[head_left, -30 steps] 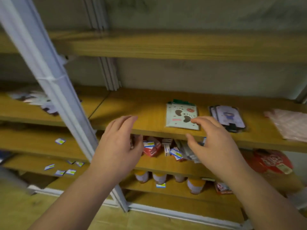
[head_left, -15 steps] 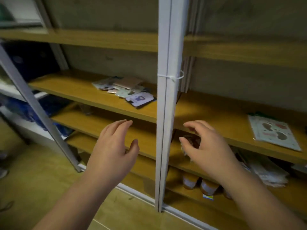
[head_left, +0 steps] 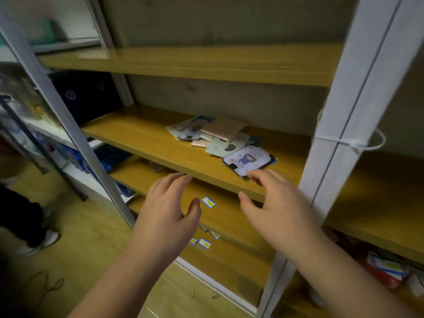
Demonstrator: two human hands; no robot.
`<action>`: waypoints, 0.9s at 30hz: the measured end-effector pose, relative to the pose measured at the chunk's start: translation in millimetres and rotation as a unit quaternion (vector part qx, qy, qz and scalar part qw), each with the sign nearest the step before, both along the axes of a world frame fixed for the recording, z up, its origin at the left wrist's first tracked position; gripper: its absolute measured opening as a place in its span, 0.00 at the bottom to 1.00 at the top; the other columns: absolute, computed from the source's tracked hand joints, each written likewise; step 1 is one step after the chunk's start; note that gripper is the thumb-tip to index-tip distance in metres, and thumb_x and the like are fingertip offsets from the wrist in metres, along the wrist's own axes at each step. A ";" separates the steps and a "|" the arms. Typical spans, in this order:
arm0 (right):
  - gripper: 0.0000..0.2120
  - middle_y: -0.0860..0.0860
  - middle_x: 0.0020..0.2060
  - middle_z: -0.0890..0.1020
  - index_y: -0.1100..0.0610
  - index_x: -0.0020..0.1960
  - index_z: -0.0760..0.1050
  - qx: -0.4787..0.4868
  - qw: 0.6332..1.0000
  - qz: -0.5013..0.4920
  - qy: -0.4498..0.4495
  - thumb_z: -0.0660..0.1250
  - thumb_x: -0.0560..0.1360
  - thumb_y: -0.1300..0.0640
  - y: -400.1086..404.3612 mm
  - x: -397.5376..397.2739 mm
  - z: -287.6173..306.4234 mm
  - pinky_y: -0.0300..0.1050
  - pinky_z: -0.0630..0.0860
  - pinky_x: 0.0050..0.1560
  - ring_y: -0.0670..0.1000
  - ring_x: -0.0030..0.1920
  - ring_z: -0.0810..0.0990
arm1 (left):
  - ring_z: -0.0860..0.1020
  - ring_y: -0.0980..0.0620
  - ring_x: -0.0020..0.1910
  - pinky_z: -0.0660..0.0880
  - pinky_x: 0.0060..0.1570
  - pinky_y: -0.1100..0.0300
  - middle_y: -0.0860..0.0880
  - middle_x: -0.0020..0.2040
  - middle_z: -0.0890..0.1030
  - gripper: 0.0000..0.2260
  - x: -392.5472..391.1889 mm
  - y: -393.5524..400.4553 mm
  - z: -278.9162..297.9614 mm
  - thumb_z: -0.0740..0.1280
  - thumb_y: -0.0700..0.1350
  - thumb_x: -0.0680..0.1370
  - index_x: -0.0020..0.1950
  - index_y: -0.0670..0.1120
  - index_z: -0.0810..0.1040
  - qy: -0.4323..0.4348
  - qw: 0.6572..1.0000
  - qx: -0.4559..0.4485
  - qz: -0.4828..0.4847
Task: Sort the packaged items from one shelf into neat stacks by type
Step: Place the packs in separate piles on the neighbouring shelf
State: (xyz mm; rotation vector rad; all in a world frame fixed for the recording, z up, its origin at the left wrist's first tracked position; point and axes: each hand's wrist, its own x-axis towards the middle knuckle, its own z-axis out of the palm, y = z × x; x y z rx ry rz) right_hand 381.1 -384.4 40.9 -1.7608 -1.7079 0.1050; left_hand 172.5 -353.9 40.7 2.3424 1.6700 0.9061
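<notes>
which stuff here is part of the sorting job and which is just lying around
Job:
- pile of flat packets
- purple cartoon packet
- wooden shelf
- left hand, right hand

Lying about:
- price labels
- red boxes
- cable tie

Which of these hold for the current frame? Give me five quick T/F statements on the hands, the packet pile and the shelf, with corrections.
1. The packets lie in a loose, overlapping pile on the shelf. True.
2. The left hand holds a packet. False: it is open and empty, below the shelf's front edge.
3. The right hand reaches toward the purple-figure packet, fingertips at its near edge. True.
4. The purple-figure packet is at the back of the pile. False: it is the nearest to the front edge.
5. A white tie is looped around the right upright. True.
</notes>
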 end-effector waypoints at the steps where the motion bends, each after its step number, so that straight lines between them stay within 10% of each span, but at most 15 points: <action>1: 0.23 0.41 0.63 0.76 0.45 0.68 0.71 -0.007 1.000 0.000 0.002 0.66 0.75 0.42 13.8 -4.1 1.0 0.42 0.73 0.54 0.44 0.61 0.74 | 0.65 0.57 0.70 0.62 0.66 0.61 0.55 0.69 0.73 0.24 -5.2 11.5 3.7 0.63 0.55 0.76 0.72 0.50 0.72 0.003 1.000 0.001 0.004; 10: 0.23 0.44 0.61 0.76 0.48 0.68 0.72 -0.037 0.999 0.000 0.026 0.68 0.75 0.44 93.4 -24.6 0.3 0.42 0.77 0.55 0.44 0.61 0.73 | 0.68 0.58 0.68 0.72 0.63 0.54 0.60 0.69 0.71 0.24 -30.5 104.5 -4.0 0.61 0.57 0.77 0.73 0.56 0.70 -0.028 0.999 -0.039 -0.021; 16: 0.22 0.41 0.58 0.74 0.49 0.68 0.72 -0.045 0.996 -0.070 0.016 0.68 0.76 0.47 122.1 -31.0 -9.5 0.28 0.68 0.52 0.39 0.58 0.69 | 0.74 0.70 0.50 0.72 0.45 0.58 0.62 0.61 0.74 0.19 -48.6 195.8 -18.5 0.62 0.56 0.78 0.69 0.58 0.73 -0.082 0.993 -0.054 -0.067; 20: 0.21 0.35 0.55 0.69 0.46 0.67 0.72 -0.048 0.990 -0.131 0.010 0.68 0.75 0.46 135.8 -44.5 -11.5 0.23 0.62 0.45 0.36 0.56 0.67 | 0.75 0.45 0.62 0.73 0.53 0.52 0.49 0.65 0.79 0.22 -43.5 257.9 -22.5 0.67 0.53 0.78 0.71 0.51 0.73 -0.013 0.992 -0.074 -0.098; 27: 0.21 0.35 0.55 0.70 0.46 0.66 0.73 -0.037 0.980 -0.194 -0.009 0.67 0.74 0.46 152.3 -71.4 -14.7 0.29 0.66 0.51 0.33 0.55 0.65 | 0.72 0.36 0.64 0.70 0.60 0.47 0.37 0.66 0.76 0.34 0.2 357.8 -30.5 0.54 0.72 0.75 0.69 0.48 0.72 0.176 0.979 -0.098 -0.032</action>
